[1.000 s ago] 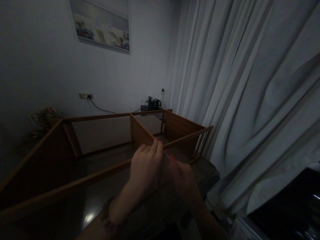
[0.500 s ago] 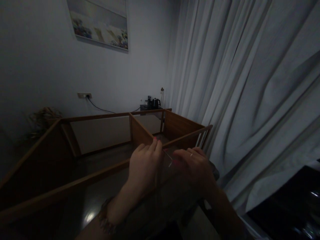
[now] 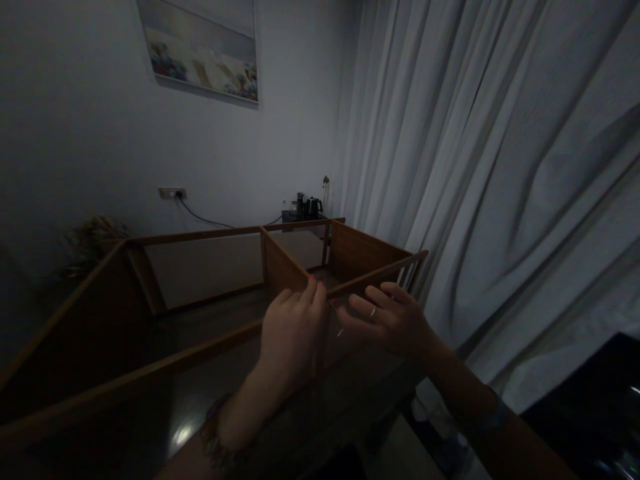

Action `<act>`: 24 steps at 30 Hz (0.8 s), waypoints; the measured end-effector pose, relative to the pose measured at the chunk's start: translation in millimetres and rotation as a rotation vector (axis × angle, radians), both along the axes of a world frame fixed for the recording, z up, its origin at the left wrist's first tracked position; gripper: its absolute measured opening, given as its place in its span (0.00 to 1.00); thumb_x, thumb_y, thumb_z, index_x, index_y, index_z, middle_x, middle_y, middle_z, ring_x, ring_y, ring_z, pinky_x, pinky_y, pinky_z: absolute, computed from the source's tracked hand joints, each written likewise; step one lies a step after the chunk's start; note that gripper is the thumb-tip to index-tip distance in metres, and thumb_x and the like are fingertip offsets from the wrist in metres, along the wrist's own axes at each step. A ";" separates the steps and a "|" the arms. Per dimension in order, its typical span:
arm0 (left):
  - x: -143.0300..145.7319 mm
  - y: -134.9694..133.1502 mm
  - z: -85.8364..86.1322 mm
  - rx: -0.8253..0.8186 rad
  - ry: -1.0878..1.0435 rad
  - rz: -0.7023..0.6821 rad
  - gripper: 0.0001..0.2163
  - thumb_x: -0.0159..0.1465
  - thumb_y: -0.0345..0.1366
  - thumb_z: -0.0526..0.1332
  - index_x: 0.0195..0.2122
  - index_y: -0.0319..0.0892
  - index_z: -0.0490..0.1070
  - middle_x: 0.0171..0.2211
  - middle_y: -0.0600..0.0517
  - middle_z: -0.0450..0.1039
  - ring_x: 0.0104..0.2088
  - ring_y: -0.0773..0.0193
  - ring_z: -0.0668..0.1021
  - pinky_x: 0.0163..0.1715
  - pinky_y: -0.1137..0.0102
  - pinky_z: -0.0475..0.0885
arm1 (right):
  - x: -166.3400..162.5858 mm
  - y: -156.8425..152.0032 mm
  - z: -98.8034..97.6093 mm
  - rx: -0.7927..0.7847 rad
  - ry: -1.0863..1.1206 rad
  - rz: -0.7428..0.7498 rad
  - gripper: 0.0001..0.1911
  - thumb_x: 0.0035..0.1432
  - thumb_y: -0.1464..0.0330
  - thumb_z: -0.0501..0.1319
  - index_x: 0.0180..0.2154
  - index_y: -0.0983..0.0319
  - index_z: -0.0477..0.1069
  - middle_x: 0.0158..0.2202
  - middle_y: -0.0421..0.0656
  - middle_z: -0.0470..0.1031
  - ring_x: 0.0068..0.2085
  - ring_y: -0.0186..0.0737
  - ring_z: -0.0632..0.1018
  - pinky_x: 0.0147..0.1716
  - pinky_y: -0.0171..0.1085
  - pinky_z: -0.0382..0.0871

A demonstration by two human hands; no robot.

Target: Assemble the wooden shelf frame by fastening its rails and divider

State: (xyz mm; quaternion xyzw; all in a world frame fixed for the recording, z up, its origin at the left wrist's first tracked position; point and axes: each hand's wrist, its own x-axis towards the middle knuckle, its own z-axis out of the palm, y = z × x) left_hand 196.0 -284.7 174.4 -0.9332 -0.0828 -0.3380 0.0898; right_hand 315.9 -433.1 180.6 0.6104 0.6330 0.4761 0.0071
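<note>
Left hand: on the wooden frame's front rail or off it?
On: the left hand covers the front rail where the divider meets it, fingertips showing at the divider's end.

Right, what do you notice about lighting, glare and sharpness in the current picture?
Head view: dim overall, the left end panel nearly black; head view: a bright glare spot at lower left; head view: the thin tool by the right hand too dim and small to make out.

My pink nails (image 3: 313, 278)
Chunky bracelet (image 3: 215, 443) on my left wrist (image 3: 239, 420); slim ring (image 3: 373, 311) on my right fingers (image 3: 361, 306), dark band (image 3: 495, 410) on that forearm (image 3: 453, 380).
</note>
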 end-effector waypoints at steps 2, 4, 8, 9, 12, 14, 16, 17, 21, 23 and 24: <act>0.4 0.4 -0.7 0.002 -0.003 -0.004 0.07 0.61 0.30 0.59 0.40 0.38 0.72 0.51 0.43 0.76 0.33 0.55 0.81 0.30 0.64 0.69 | 0.0 -0.7 2.5 0.002 -0.076 0.013 0.06 0.67 0.65 0.55 0.41 0.50 0.71 0.34 0.32 0.77 0.34 0.33 0.71 0.38 0.39 0.57; 1.0 1.4 -1.7 0.005 0.003 -0.018 0.08 0.61 0.31 0.59 0.41 0.38 0.72 0.51 0.42 0.75 0.33 0.55 0.81 0.31 0.63 0.70 | 0.4 -1.5 4.5 -0.006 -0.121 0.046 0.07 0.67 0.62 0.55 0.41 0.52 0.71 0.33 0.33 0.77 0.34 0.34 0.71 0.38 0.39 0.57; 1.9 3.2 -3.7 0.013 -0.001 -0.030 0.11 0.60 0.30 0.59 0.44 0.36 0.72 0.52 0.41 0.75 0.34 0.55 0.81 0.31 0.63 0.70 | 1.2 -1.0 6.5 -0.016 -0.164 0.084 0.07 0.68 0.65 0.53 0.39 0.54 0.70 0.32 0.34 0.76 0.32 0.34 0.70 0.37 0.38 0.57; 2.2 3.5 -4.3 0.017 -0.008 -0.029 0.10 0.61 0.30 0.59 0.43 0.36 0.72 0.52 0.41 0.75 0.34 0.55 0.81 0.31 0.63 0.70 | 0.9 -0.4 6.8 -0.014 -0.164 0.089 0.08 0.68 0.68 0.53 0.39 0.55 0.70 0.32 0.34 0.76 0.33 0.34 0.70 0.37 0.38 0.57; 3.1 4.5 -6.3 0.027 -0.014 -0.035 0.11 0.60 0.30 0.60 0.44 0.36 0.73 0.51 0.41 0.75 0.33 0.55 0.81 0.31 0.63 0.71 | -1.6 1.9 8.2 -0.006 -0.133 0.098 0.10 0.66 0.73 0.53 0.38 0.55 0.70 0.31 0.35 0.76 0.33 0.33 0.70 0.36 0.38 0.56; 3.6 5.0 -7.0 0.031 -0.015 -0.041 0.12 0.60 0.30 0.60 0.44 0.35 0.73 0.51 0.40 0.75 0.33 0.55 0.81 0.32 0.63 0.71 | -4.0 3.2 9.6 0.006 -0.090 0.099 0.12 0.67 0.73 0.51 0.37 0.54 0.70 0.30 0.34 0.75 0.33 0.34 0.70 0.36 0.39 0.56; 4.1 5.3 -7.1 0.032 -0.025 -0.041 0.11 0.59 0.30 0.61 0.43 0.35 0.73 0.51 0.40 0.75 0.33 0.55 0.81 0.31 0.63 0.71 | -6.1 4.2 10.4 0.022 -0.076 0.103 0.14 0.68 0.72 0.49 0.36 0.54 0.70 0.29 0.34 0.74 0.33 0.34 0.70 0.36 0.39 0.55; 4.4 5.5 -7.2 0.032 -0.033 -0.039 0.10 0.59 0.30 0.62 0.41 0.36 0.73 0.51 0.40 0.76 0.32 0.55 0.81 0.31 0.63 0.71 | -6.8 4.7 10.2 0.034 -0.088 0.108 0.14 0.69 0.72 0.49 0.36 0.54 0.70 0.29 0.34 0.74 0.33 0.34 0.69 0.36 0.39 0.56; 6.2 6.6 -9.1 0.065 -0.100 -0.038 0.07 0.60 0.30 0.62 0.39 0.37 0.74 0.48 0.42 0.78 0.30 0.56 0.81 0.29 0.64 0.71 | -7.3 8.4 2.1 0.126 -0.145 0.137 0.10 0.67 0.71 0.53 0.35 0.58 0.70 0.24 0.34 0.71 0.30 0.35 0.68 0.36 0.39 0.56; 7.0 7.3 -10.7 0.091 -0.130 -0.043 0.07 0.62 0.30 0.61 0.40 0.37 0.74 0.47 0.43 0.78 0.30 0.56 0.81 0.29 0.65 0.71 | -7.3 12.0 -5.3 0.195 -0.131 0.148 0.10 0.66 0.74 0.53 0.34 0.59 0.70 0.22 0.34 0.69 0.28 0.34 0.67 0.35 0.39 0.55; 7.2 7.5 -11.2 0.101 -0.140 -0.045 0.07 0.62 0.30 0.60 0.40 0.36 0.74 0.46 0.42 0.79 0.30 0.57 0.81 0.29 0.65 0.70 | -7.4 14.1 -9.2 0.233 -0.120 0.153 0.11 0.66 0.75 0.53 0.34 0.60 0.70 0.21 0.34 0.69 0.27 0.34 0.67 0.34 0.38 0.55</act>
